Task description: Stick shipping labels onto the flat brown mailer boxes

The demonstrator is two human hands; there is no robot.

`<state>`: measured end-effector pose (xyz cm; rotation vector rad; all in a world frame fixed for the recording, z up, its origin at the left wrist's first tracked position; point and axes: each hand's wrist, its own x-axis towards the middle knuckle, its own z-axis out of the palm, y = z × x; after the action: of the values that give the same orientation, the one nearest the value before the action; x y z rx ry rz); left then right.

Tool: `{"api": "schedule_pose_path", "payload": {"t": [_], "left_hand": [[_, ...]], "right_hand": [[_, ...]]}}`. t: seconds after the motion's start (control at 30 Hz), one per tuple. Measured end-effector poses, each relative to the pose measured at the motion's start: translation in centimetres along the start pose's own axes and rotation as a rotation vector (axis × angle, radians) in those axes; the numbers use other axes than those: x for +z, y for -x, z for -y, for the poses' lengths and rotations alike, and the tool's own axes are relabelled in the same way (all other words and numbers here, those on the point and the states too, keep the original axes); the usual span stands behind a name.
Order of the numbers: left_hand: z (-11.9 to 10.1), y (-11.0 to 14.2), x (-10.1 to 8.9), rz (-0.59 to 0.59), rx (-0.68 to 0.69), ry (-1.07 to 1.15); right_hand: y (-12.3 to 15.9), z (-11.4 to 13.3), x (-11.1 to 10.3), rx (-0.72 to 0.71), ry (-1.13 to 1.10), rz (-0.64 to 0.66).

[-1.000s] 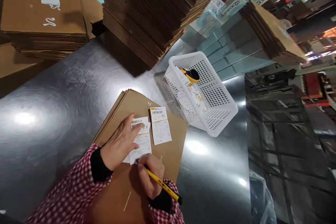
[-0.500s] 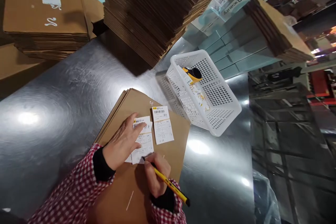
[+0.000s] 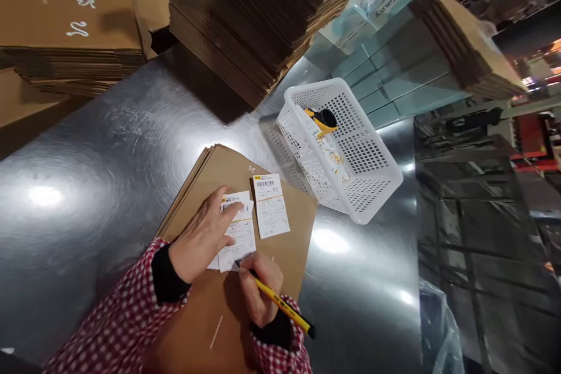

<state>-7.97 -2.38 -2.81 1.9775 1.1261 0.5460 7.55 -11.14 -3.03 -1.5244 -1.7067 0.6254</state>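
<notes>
- Your right hand [image 3: 262, 289] has slid slightly rightward along the lower edge of the printed label slip [image 3: 246, 236] since a second ago, its fingers clamped round a yellow marker pen [image 3: 284, 308] – tip at the paper.
- Your left hand [image 3: 199, 242] lies with thumb and fingers apart, over that slip's left side.
- Beside it, a second label slip [image 3: 272, 207] lies on the same flattened cardboard [image 3: 234, 166].
- Right of the cardboard, you have a white perforated plastic basket [image 3: 372, 187] – on the metal table [image 3: 350, 298].

The right fingers [image 3: 265, 269] hold a yellow pen [image 3: 283, 305] at a white slip [image 3: 242, 238] beneath the left hand [image 3: 199, 243]
</notes>
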Motion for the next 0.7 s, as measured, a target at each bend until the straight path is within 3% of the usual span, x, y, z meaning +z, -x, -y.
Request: {"api": "schedule_pose_path", "payload": {"t": [0.27,0.43,0.7], "left_hand": [[-0.34,-0.03,-0.33,0.018,-0.028,0.014],[-0.29,0.0,-0.32,0.018,-0.029,0.026],[-0.52,0.05,-0.42,0.009,-0.025,0.015]], "right_hand": [[-0.01,-0.02,-0.11,0.013,-0.025,0.007],[0.05,-0.07,-0.11,0.052,0.032,-0.057],[0.26,-0.34,-0.16,0.052,-0.04,0.016]]}}
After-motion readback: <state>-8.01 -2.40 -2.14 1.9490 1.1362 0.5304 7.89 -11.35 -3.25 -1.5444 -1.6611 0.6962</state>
